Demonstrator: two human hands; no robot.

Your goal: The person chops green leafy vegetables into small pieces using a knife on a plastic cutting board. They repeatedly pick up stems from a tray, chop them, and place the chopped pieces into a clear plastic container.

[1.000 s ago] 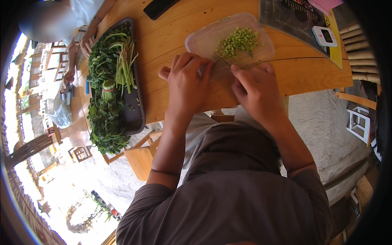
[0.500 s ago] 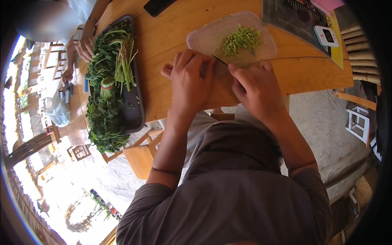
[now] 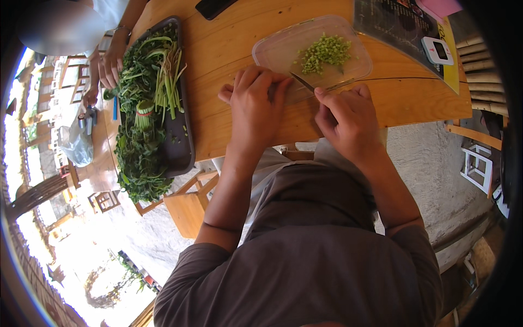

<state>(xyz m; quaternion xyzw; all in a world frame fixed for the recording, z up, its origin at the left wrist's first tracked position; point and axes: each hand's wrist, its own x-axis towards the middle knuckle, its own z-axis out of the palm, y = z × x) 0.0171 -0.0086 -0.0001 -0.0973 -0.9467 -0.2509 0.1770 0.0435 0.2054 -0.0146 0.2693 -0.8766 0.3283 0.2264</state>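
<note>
My right hand (image 3: 351,122) is closed round a small knife (image 3: 303,82), its thin dark blade pointing up and left toward my other hand. My left hand (image 3: 253,103) has its fingers curled together at the near left corner of a shallow clear plastic tray (image 3: 272,44). Whatever those fingers pinch is hidden behind them. On the tray, beyond the knife, lies a heap of chopped green stems (image 3: 327,53). The blade and the left fingertips are slightly apart, over the tray's near edge.
On the left, a dark tray (image 3: 187,139) holds leafy green bunches (image 3: 143,150), one with a red band. Another person's hand (image 3: 110,65) is beside it. A black phone (image 3: 215,6), a white digital timer or scale (image 3: 437,50) and a printed sheet (image 3: 392,27) lie on the wooden table (image 3: 218,54).
My right hand and the knife have shifted slightly right, away from my left fingertips. The other person's hand has moved slightly left and toward me at the leafy greens.
</note>
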